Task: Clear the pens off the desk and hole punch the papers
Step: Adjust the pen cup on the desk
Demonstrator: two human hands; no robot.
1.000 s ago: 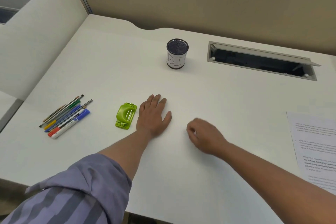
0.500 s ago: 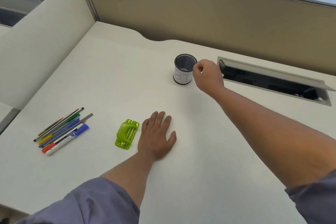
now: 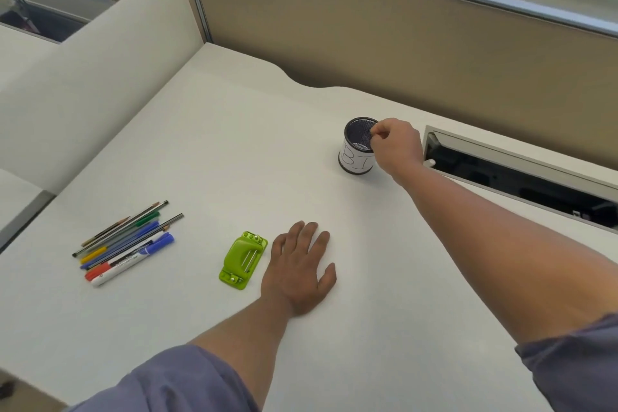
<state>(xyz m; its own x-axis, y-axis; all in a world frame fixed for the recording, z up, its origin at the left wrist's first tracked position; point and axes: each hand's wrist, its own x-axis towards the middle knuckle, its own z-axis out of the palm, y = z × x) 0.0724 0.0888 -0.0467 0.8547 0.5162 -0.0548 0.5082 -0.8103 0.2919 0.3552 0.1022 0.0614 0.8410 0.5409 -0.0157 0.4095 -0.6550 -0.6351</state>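
Head view: right hand at the pen cup, left hand flat

Head camera looks down on a white tabletop (image 3: 207,150). Right hand (image 3: 396,145) reaches to the black mesh pen cup (image 3: 357,145), fingers pinched together at its rim; whether they grip the rim cannot be told. Left hand (image 3: 297,269) lies flat and spread, palm down, holding nothing, just beside the green hole punch (image 3: 243,260). Pens (image 3: 125,242) lie bunched together on the tabletop, well left of the punch. A cable hatch (image 3: 521,174) stands open right of the cup.
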